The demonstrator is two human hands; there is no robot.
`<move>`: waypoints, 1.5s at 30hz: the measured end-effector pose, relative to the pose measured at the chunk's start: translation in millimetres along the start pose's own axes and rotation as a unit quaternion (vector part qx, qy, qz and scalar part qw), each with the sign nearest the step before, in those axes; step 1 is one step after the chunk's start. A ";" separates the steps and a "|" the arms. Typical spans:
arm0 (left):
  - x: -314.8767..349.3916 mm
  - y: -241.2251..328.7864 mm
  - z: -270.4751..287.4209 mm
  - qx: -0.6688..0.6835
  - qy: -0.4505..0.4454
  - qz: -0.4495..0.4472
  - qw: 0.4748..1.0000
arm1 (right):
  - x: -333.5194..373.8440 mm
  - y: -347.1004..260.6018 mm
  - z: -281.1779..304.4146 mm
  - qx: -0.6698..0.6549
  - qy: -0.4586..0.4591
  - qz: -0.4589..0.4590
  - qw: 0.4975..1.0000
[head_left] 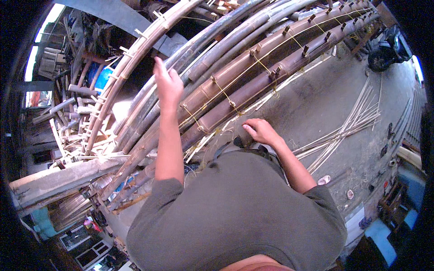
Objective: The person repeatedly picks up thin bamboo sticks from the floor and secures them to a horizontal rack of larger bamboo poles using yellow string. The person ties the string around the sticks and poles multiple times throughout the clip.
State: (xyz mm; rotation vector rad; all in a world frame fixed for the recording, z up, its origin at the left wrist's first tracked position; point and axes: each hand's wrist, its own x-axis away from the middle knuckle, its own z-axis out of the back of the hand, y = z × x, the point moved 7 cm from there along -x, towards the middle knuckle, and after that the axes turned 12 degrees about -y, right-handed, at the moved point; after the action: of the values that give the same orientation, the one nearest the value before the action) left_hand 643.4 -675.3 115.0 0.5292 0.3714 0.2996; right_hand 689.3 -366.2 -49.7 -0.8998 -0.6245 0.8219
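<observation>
Two long brown bamboo poles, an upper one (236, 72) and a lower one (253, 94), run side by side from lower left to far right. Short pegs stand out of them, one dark peg (286, 30) among several, with thin yellow cord (222, 91) strung across. My left hand (168, 88) is raised over the greyish poles (205, 67) behind, thumb and finger apart, nothing seen in it. Near my waist, just this side of the lower pole, my right hand (262, 131) has its fingers curled together. Whatever it may hold is hidden.
Thin split strips (348, 119) lie crossed on the concrete floor (312, 95) at right. A black wheel (377, 59) stands at the far right. To the left are a curved pole with pegs (131, 56), a blue drum (103, 77) and a concrete ledge (68, 174).
</observation>
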 end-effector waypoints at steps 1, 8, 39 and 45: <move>13.0 -7.9 -16.9 0.044 -0.031 0.000 0.999 | -6.3 -4.4 -0.3 -0.027 -0.014 -0.008 1.000; 91.9 -7.3 -149.8 0.041 -0.284 0.093 0.953 | -36.6 13.8 -36.9 -0.809 0.067 -0.139 0.567; -46.0 -22.5 -124.3 0.235 -0.085 0.063 0.966 | -46.1 -63.4 -0.5 0.017 -0.076 0.179 0.981; -43.2 -94.1 -170.3 0.005 -0.237 0.102 0.966 | -24.5 42.7 -9.9 -0.664 0.241 0.096 0.702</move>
State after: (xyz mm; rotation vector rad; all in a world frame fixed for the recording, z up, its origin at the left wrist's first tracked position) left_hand 550.9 -695.0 -60.5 0.6305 -0.1479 0.3582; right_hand 668.6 -375.0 -94.6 -2.4539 -0.6044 0.1301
